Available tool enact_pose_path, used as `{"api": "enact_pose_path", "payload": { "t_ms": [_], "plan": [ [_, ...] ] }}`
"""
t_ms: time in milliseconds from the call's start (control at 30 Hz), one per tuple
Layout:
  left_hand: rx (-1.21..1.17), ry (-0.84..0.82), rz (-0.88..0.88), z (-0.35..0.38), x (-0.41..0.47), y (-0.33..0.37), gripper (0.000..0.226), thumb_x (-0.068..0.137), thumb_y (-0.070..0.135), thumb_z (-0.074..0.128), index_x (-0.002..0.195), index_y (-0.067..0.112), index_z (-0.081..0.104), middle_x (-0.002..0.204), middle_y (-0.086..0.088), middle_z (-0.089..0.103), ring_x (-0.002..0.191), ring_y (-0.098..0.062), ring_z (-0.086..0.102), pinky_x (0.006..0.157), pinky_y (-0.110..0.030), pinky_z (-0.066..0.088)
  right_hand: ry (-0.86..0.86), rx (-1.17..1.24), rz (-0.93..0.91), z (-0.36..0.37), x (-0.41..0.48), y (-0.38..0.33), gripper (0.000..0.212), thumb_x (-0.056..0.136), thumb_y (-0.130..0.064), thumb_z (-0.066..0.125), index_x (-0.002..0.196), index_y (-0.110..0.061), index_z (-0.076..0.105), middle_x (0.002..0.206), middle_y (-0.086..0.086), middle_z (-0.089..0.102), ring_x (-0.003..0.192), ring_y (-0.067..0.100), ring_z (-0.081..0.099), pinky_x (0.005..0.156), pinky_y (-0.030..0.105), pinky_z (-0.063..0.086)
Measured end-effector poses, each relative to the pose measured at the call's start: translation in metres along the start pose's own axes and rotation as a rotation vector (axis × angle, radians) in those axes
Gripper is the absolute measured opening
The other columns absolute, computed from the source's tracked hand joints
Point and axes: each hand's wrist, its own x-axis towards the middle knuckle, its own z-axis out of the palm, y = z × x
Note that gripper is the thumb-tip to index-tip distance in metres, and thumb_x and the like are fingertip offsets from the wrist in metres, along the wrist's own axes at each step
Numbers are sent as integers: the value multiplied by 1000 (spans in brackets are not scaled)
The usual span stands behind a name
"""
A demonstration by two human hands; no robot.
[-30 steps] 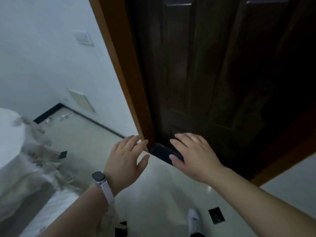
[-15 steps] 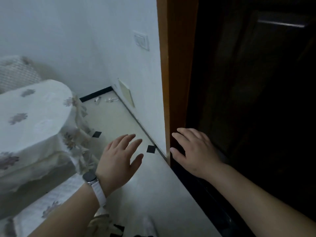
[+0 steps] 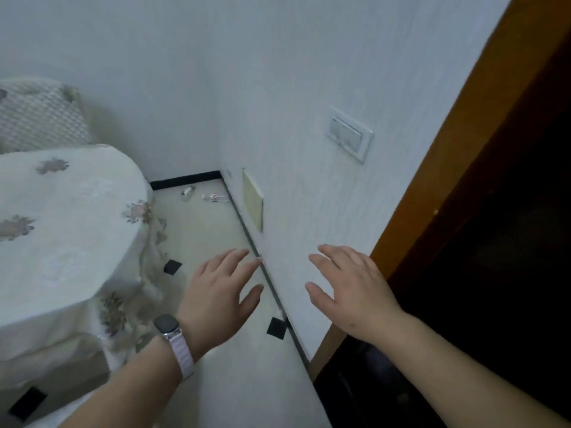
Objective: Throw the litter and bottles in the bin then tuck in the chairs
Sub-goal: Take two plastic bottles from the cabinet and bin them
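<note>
Both of your hands are hanging out in front of you with nothing in them. In the head view, your left hand (image 3: 216, 291), wearing a dark watch on a pale woven strap (image 3: 168, 325), is spreading its fingers loosely above the pale tiled floor (image 3: 200, 230). Your right hand (image 3: 352, 291) is floating just as slack in front of the white wall (image 3: 293, 88), beside the orange-brown wooden door frame (image 3: 463, 149).

A small grey-white scrap of litter (image 3: 187, 193) and a thin white scrap with a red mark (image 3: 214, 197) are lying in the far corner of the floor, well apart from either hand. A table draped in a white floral cloth (image 3: 61, 242) is filling your left side, with what looks like a woven-covered chair back (image 3: 37, 118) behind it.

No bin or bottles are showing, so I am judging the task barely under way: the corner litter is waiting for pickup, and the chairs are waiting for tucking in.
</note>
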Motion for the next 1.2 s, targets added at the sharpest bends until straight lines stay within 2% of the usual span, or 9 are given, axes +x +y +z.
{"api": "enact_pose_path", "payload": {
  "t_ms": [233, 600, 800, 1067, 1200],
  "plan": [
    [60, 13, -52, -14, 78, -110, 49, 89, 47, 45, 125, 19, 63, 129, -8, 62, 117, -33, 58, 92, -46, 48, 115, 14, -110, 23, 140, -29, 51, 92, -50, 41, 125, -17, 62, 130, 4, 60, 120, 23, 50, 99, 38, 41],
    [110, -7, -260, 15, 144, -256, 47, 88, 44, 49, 125, 20, 64, 130, -6, 61, 119, -32, 56, 95, -47, 47, 115, 54, -272, 92, 331, -48, 49, 90, -47, 45, 120, -14, 64, 124, 6, 62, 111, 29, 58, 93, 42, 47],
    [167, -89, -362, 40, 216, -342, 51, 88, 46, 43, 125, 19, 65, 129, -8, 62, 119, -31, 55, 94, -45, 45, 39, 115, -285, 143, 463, -35, 52, 91, -51, 40, 126, -17, 59, 131, 4, 59, 119, 27, 54, 98, 47, 46],
    [228, -98, -306, 66, 348, -434, 51, 91, 46, 42, 126, 16, 64, 129, -10, 62, 117, -34, 58, 94, -49, 47, 121, 90, -356, 154, 635, -30, 51, 89, -48, 43, 120, -14, 65, 124, 7, 63, 112, 29, 57, 95, 42, 44],
    [228, -76, -271, 86, 390, -482, 49, 91, 46, 43, 124, 16, 64, 128, -11, 63, 116, -32, 58, 95, -47, 45, 73, 45, -404, 163, 699, -35, 51, 90, -48, 43, 122, -15, 63, 128, 7, 60, 115, 29, 55, 97, 43, 43]
  ]
}}
